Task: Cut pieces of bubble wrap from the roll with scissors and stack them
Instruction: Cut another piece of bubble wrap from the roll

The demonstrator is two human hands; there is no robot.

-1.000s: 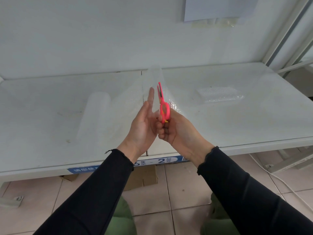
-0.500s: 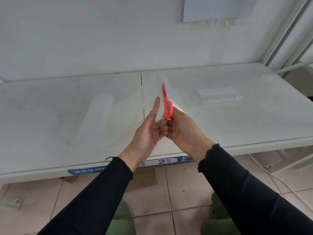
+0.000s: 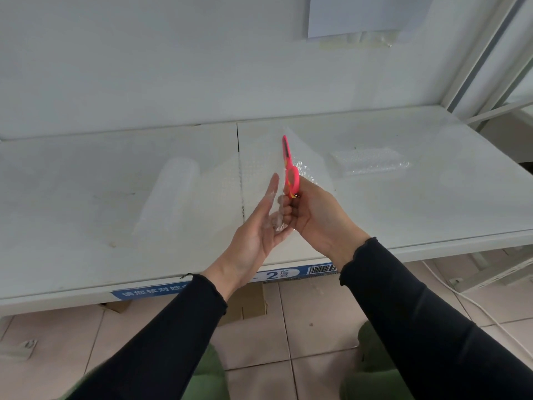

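Note:
The bubble wrap roll lies on the left half of the white shelf, its loose sheet pulled rightward and lifted. My left hand has its fingers stretched flat against the sheet's near edge, with the wrap over the palm. My right hand grips pink scissors, blades pointing up and away and closed along the sheet. A cut flap of wrap rises to the right of the blades. A stack of cut pieces rests on the right side of the shelf.
A white wall backs the shelf, and a paper sheet is taped high on it. A blue label strip runs along the shelf's front edge. Below are pink floor tiles, a cardboard box and a white cable at right.
Both hands and the scissors have moved a little forward and right along the sheet. The left hand's fingers have tilted further right across the wrap.

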